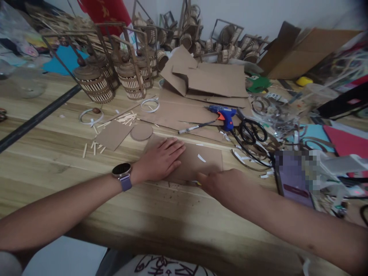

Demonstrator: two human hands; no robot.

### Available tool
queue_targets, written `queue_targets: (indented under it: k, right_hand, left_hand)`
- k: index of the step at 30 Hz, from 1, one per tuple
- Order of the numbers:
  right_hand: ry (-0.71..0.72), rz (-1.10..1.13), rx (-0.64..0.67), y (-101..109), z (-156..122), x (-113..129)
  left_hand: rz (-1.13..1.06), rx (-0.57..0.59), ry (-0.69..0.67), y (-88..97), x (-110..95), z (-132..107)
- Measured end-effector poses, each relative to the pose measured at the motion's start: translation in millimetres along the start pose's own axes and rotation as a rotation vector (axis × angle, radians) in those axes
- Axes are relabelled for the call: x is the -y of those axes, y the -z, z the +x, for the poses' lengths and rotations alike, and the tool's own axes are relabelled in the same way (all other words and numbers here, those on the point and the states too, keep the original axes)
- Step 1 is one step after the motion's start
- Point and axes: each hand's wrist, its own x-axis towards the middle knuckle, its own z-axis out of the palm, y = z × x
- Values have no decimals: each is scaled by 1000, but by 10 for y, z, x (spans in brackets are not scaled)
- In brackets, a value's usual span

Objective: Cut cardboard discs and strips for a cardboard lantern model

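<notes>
A rectangular piece of brown cardboard (209, 165) lies flat on the wooden table in front of me, with a small curved strip of white paper (201, 158) on top. My left hand (161, 159), wearing a watch, presses on its left part with fingers stretched out. At the near edge of the cardboard, my right hand (220, 184) is closed around something mostly hidden; only a small yellow bit shows by the fingertips. To the left are a cardboard disc (142, 132), a smaller cardboard rectangle (113, 135) and several short wooden sticks (126, 118).
Bamboo lantern-like models (93, 84) stand at the back left. Stacked cardboard (217, 80), a blue glue gun (225, 115) and black-handled scissors (253, 130) lie beyond my hands. At right are a phone (293, 184) and cluttered scraps. Two white-edged rings (150, 105) lie left.
</notes>
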Motion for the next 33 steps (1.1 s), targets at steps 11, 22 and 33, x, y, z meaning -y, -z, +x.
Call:
queue_targets:
  k: [11,22,33]
  right_hand:
    - [-32,-23,-30,-235,-225,-236]
    - [-43,-49,-171,-582,-490,-456]
    - [-105,9,-118,-842,-902,-685]
  left_hand:
    - [-21,-15,8,-40,14,-14]
    - [-18,-12,16,-62,25,-30]
    - [-17,-43,-2,-86,56,-39]
